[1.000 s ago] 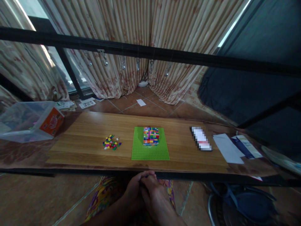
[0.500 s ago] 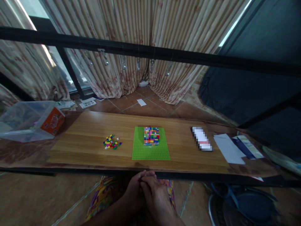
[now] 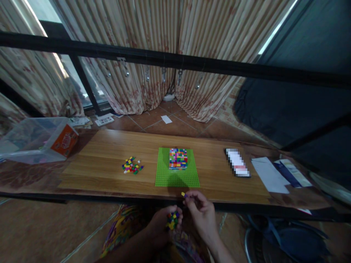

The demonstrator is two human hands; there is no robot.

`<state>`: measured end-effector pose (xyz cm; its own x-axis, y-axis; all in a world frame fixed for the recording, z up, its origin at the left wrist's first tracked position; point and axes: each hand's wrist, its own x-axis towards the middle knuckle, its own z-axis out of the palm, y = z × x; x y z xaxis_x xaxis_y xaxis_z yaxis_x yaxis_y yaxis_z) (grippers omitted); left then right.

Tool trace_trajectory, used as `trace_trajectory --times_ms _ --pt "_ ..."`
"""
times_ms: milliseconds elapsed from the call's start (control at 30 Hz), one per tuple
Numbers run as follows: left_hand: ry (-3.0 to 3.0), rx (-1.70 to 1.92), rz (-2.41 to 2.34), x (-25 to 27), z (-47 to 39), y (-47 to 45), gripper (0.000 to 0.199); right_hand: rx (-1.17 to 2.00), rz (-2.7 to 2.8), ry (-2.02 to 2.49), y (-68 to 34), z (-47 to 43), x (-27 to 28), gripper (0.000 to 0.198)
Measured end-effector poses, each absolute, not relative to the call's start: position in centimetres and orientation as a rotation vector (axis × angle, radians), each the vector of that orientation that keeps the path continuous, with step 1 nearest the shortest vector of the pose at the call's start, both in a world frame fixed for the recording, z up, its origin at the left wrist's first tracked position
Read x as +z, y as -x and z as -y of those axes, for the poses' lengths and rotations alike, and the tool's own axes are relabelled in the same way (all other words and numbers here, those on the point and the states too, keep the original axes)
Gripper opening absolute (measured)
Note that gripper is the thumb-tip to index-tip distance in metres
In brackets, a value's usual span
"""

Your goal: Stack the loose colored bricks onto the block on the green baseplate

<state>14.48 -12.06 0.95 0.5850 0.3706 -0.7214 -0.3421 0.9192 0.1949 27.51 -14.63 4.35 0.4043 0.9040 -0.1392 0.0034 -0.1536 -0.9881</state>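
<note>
Bricks (image 3: 172, 221) lie cupped in the half-closed left hand (image 3: 163, 218), best held level, while the right hand (image 3: 202, 212) pinches a yellow-tipped piece (image 3: 183, 194), ideally by one end.

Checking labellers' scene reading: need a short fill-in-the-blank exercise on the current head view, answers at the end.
The left hand cups coloured bricks, while a small yellow piece is pinched in the ____ hand.
The multicoloured block stands on a ____ baseplate.
In the picture, the loose pile lies to the ____ of the baseplate.
The clear box carries an ____ label.

Missing words: right; green; left; orange.
</note>
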Motion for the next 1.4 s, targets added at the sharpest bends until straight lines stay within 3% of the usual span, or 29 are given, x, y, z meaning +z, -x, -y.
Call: trace_trajectory --times_ms 267,500,700,1033,1400 --pt "-0.04 0.418 -0.957 2.0 11.9 -14.2 0.017 1.08 0.406 1.303 -30.0 12.2 3.5 0.035" --pt "-0.057 0.438 -0.967 1.9 12.1 -13.9 0.018 1.347 0.247 0.999 -30.2 11.1 4.0 0.026" --pt "-0.196 0.453 -0.991 3.5 11.3 -13.7 0.017 1.278 0.498 1.194 -29.0 11.6 4.1 0.029" --pt "-0.506 0.49 -0.909 3.7 11.5 -13.4 0.035 1.094 1.311 1.528 -27.2 14.6 5.4 0.029" --pt "-0.73 0.417 -0.92 2.9 11.9 -13.4 0.041 1.177 1.316 1.623 -27.7 15.5 4.7 0.031"
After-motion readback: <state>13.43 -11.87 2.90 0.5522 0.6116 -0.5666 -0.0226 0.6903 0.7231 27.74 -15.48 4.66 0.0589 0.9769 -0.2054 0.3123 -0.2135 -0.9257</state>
